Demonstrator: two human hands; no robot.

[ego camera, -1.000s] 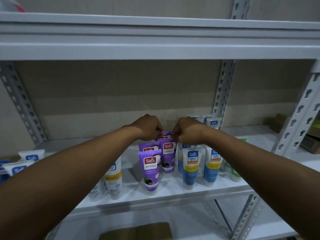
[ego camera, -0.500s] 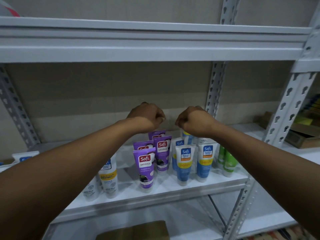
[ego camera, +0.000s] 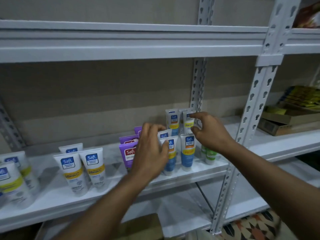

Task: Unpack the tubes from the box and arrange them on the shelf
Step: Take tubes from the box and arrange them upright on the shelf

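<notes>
Purple tubes [ego camera: 128, 151] stand just beyond the slack, empty left hand [ego camera: 150, 153]; the right hand [ego camera: 209, 134], fingers spread, touches a far yellow-banded tube [ego camera: 187, 122].

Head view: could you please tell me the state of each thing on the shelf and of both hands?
left hand: fingers relaxed, in front of the purple tubes.
right hand: at the back tube; grip unclear.
purple tubes: standing, partly hidden by left hand.
blue tubes: standing cap-down in rows.
yellow-banded tubes: standing cap-down.
green tubes: standing, partly behind right wrist.
back tube: standing.
</notes>
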